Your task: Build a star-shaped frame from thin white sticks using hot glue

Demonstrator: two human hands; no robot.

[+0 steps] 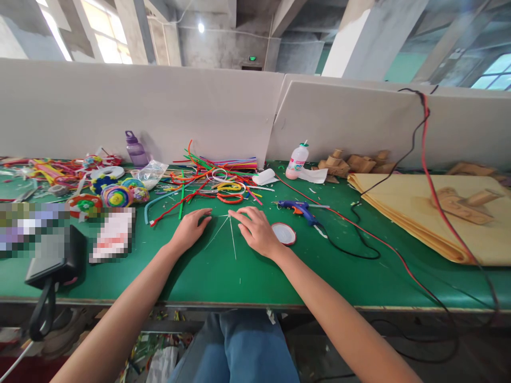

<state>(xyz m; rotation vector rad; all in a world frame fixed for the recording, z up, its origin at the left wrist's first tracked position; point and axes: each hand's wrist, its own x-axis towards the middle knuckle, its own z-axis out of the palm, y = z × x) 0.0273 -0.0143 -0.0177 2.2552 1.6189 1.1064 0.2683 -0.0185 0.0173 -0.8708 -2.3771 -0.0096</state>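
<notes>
Several thin white strands [233, 239] meet at one point on the green tabletop and spread toward the front. My right hand [255, 229] lies just to their right, its index fingertip at the meeting point and its other fingers apart. To the left of the strands, my left hand [190, 230] rests on the table with its fingers bent and a gap between thumb and index finger; nothing shows in it. Beside my right wrist is a round white disc with a red rim [283, 234]. A blue and orange glue gun [298, 209] lies beyond the disc.
Colourful pipe cleaners [195, 175] are piled behind my hands. At left are woven rosettes [117, 196], a purple bottle [136, 150] and a black device [59, 258]. A pink-and-white bottle [297, 161], cables and yellow sheets [423, 213] occupy the right side.
</notes>
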